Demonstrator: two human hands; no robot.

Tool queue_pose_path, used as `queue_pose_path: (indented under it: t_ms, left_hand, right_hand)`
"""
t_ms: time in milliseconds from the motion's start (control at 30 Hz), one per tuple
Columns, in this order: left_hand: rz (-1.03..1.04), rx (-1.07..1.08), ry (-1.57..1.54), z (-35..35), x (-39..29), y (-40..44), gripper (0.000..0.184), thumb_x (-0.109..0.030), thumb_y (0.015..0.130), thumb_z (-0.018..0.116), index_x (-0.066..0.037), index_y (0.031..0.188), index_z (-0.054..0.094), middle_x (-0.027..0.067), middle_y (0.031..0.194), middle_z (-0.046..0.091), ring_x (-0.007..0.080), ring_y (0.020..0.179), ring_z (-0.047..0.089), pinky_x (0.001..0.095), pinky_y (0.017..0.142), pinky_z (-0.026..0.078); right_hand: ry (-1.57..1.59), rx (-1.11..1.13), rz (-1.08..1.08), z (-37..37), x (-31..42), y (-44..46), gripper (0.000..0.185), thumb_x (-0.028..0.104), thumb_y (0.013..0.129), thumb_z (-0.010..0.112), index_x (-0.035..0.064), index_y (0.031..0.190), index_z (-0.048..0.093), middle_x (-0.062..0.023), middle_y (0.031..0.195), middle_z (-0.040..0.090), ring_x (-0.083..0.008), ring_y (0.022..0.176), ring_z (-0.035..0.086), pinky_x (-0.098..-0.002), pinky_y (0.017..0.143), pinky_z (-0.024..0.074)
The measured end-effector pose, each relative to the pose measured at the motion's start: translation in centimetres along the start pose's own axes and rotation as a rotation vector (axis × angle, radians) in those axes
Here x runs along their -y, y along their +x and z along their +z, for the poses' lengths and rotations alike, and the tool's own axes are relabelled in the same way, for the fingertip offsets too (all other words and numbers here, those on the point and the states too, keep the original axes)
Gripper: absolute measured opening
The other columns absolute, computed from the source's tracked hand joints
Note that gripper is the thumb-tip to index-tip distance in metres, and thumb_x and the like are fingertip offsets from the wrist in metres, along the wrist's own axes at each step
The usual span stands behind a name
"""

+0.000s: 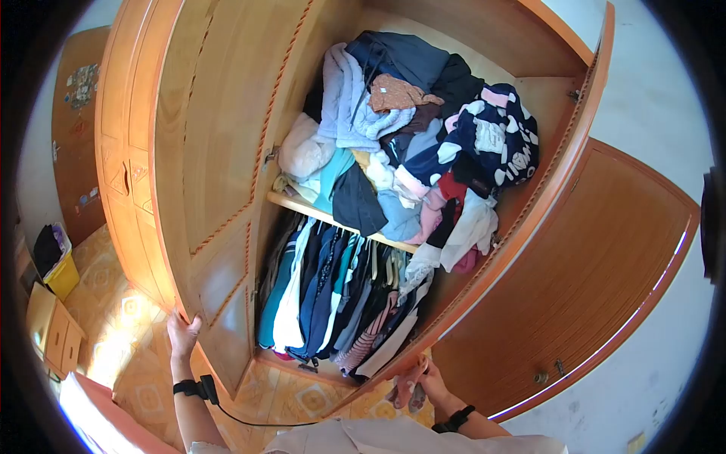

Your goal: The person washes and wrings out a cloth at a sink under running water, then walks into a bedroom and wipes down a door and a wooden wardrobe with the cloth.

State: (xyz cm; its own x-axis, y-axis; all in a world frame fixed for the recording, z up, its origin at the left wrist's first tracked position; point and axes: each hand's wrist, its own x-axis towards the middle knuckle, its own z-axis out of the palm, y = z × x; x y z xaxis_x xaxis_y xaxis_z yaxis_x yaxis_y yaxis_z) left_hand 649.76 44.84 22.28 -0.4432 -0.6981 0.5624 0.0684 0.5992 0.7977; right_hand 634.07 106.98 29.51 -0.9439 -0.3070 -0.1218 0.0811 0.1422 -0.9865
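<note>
A wooden wardrobe stands in front of me with both doors swung out. My left hand point(184, 333) is closed round the edge of the left door point(219, 151). By the lower edge of the right door point(522, 227), my right hand point(432, 382) is closed on a small pink and greyish cloth point(407, 387); its exact kind does not show. Clothes lie in a loose pile point(393, 151) on the upper shelf point(302, 206), some hanging over its front. Below, several garments point(325, 287) hang close together on hangers.
To the right is a closed brown room door point(567, 303) with a handle. At the left stand a yellow bin point(63, 278) holding dark cloth and a small drawer cabinet point(57, 333). A black cable point(257, 424) runs from my left wrist. Patterned tiles point(144, 371) cover the floor.
</note>
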Motion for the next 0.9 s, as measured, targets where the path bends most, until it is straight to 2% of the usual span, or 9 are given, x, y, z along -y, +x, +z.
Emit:
queue_pose_path:
  t_ms: [100, 167, 233, 367, 433, 500, 600, 700, 900]
  left_hand:
    - [-0.021, 0.018, 0.034, -0.4, 0.3, -0.2, 0.031, -0.01, 0.083, 0.073, 0.0, 0.111, 0.065, 0.0134, 0.092, 0.074, 0.0252, 0.083, 0.07, 0.0366, 0.078, 0.056]
    - [-0.052, 0.069, 0.059, -0.2, 0.5, 0.0, 0.031, -0.009, 0.083, 0.072, 0.0, 0.112, 0.065, 0.0138, 0.093, 0.074, 0.0245, 0.084, 0.07, 0.0358, 0.079, 0.056]
    - [-0.07, 0.056, -0.067, 0.1, 1.0, 0.0, 0.031, -0.009, 0.084, 0.071, 0.001, 0.113, 0.065, 0.0141, 0.096, 0.074, 0.0232, 0.085, 0.07, 0.0349, 0.08, 0.056]
    - [-0.067, 0.06, -0.007, -0.1, 1.1, 0.1, 0.035, -0.01, 0.084, 0.071, 0.0, 0.117, 0.063, 0.0144, 0.098, 0.074, 0.0262, 0.087, 0.07, 0.0369, 0.083, 0.056]
    - [-0.049, 0.074, -0.011, 0.0, 2.5, 0.0, 0.037, -0.011, 0.085, 0.071, 0.0, 0.118, 0.062, 0.015, 0.1, 0.073, 0.0282, 0.089, 0.07, 0.0384, 0.085, 0.055]
    - [-0.124, 0.11, -0.08, 0.1, 3.3, 0.0, 0.034, -0.004, 0.089, 0.066, 0.001, 0.122, 0.061, 0.0119, 0.113, 0.07, 0.0216, 0.104, 0.065, 0.0349, 0.095, 0.051]
    - [-0.147, 0.119, -0.111, 0.1, 3.3, 0.0, 0.034, -0.004, 0.091, 0.067, 0.001, 0.123, 0.06, 0.01, 0.117, 0.069, 0.0207, 0.107, 0.063, 0.0344, 0.097, 0.05]
    - [-0.069, 0.091, -0.052, 0.1, 3.7, 0.0, 0.036, -0.011, 0.088, 0.071, 0.001, 0.121, 0.063, 0.0132, 0.106, 0.073, 0.0252, 0.096, 0.069, 0.0373, 0.089, 0.054]
    - [-0.09, 0.09, -0.111, 0.2, 3.7, 0.0, 0.034, -0.008, 0.088, 0.07, 0.001, 0.121, 0.064, 0.0109, 0.107, 0.072, 0.0229, 0.096, 0.068, 0.0362, 0.09, 0.053]
  right_hand:
    - [-0.017, 0.078, -0.088, -0.6, -1.9, 1.6, 0.045, -0.006, 0.091, 0.06, 0.0081, 0.133, 0.056, -0.0057, 0.121, 0.066, -0.0198, 0.113, 0.064, -0.0346, 0.1, 0.0507]
    - [-0.005, 0.068, -0.055, -0.6, -1.8, 1.7, 0.045, -0.006, 0.091, 0.06, 0.0081, 0.134, 0.056, -0.0061, 0.122, 0.066, -0.0199, 0.113, 0.064, -0.0348, 0.1, 0.0508]
    - [0.005, 0.054, -0.015, -0.4, -1.5, 1.6, 0.046, -0.006, 0.091, 0.06, 0.0081, 0.134, 0.056, -0.0066, 0.123, 0.066, -0.0201, 0.114, 0.063, -0.035, 0.1, 0.0508]
    - [-0.027, 0.048, -0.088, -0.2, -1.2, 1.8, 0.044, -0.008, 0.088, 0.061, 0.0082, 0.128, 0.058, -0.0069, 0.118, 0.069, -0.0202, 0.109, 0.066, -0.0349, 0.098, 0.0533]
    - [-0.019, 0.081, -0.093, -0.3, -1.4, 1.8, 0.048, -0.007, 0.091, 0.058, 0.0091, 0.136, 0.056, -0.0052, 0.123, 0.066, -0.0198, 0.115, 0.063, -0.0344, 0.102, 0.0495]
    - [-0.032, 0.079, -0.102, -0.3, -1.2, 1.8, 0.049, -0.008, 0.09, 0.057, 0.0094, 0.137, 0.056, -0.0047, 0.123, 0.066, -0.0194, 0.115, 0.063, -0.0344, 0.102, 0.0493]
    - [-0.026, 0.083, -0.096, -0.3, -1.4, 1.8, 0.05, -0.008, 0.09, 0.058, 0.0097, 0.137, 0.057, -0.0042, 0.123, 0.066, -0.0189, 0.115, 0.063, -0.0344, 0.102, 0.049]
    - [-0.008, 0.059, -0.084, -0.2, -1.7, 2.0, 0.048, -0.008, 0.089, 0.059, 0.0096, 0.134, 0.058, -0.004, 0.122, 0.066, -0.019, 0.113, 0.063, -0.0346, 0.101, 0.0494]
    - [-0.025, 0.031, -0.086, 1.1, 0.7, 1.3, 0.038, -0.007, 0.089, 0.059, 0.0087, 0.125, 0.058, -0.0035, 0.117, 0.067, -0.0186, 0.111, 0.064, -0.0348, 0.1, 0.0501]
